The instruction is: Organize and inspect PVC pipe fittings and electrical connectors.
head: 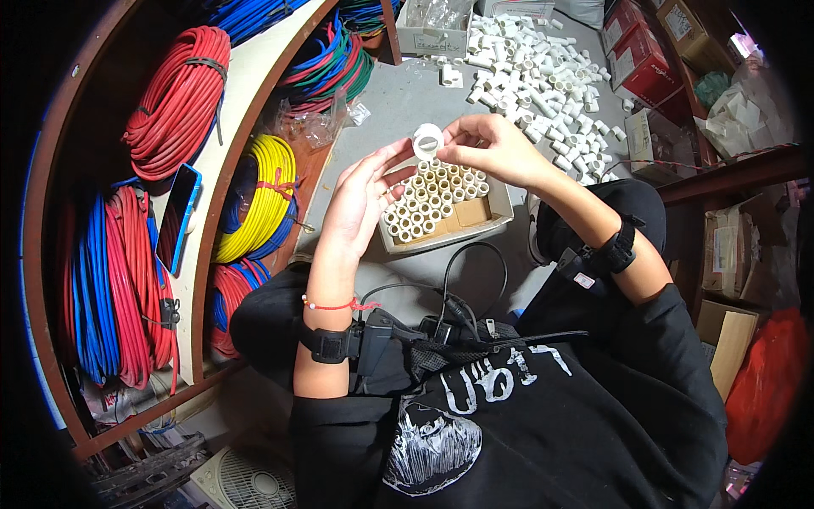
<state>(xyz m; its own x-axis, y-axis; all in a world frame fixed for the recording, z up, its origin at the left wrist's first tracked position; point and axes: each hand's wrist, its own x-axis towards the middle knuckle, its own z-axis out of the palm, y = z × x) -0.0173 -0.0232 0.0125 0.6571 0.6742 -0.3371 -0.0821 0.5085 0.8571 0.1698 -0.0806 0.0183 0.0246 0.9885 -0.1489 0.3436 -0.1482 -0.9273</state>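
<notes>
Held up between both hands is a white plastic pipe fitting (428, 142), its round opening facing me. The fingertips of my left hand (369, 191) touch its left side, with the lower fingers spread. On the other side, my right hand (493, 147) pinches it with thumb and fingers. Just beneath is a shallow cardboard box (480, 234). Upright white pipe fittings (425, 207) stand in it in close rows, and bare cardboard shows at its near right corner. My hands hide part of the box's far side.
A heap of loose white fittings (540, 79) covers the floor at the upper right. Cable coils (181, 102) and a phone (179, 219) lie on the left shelves. Red cartons (642, 63) stand at the right. A black cable (474, 245) loops before my lap.
</notes>
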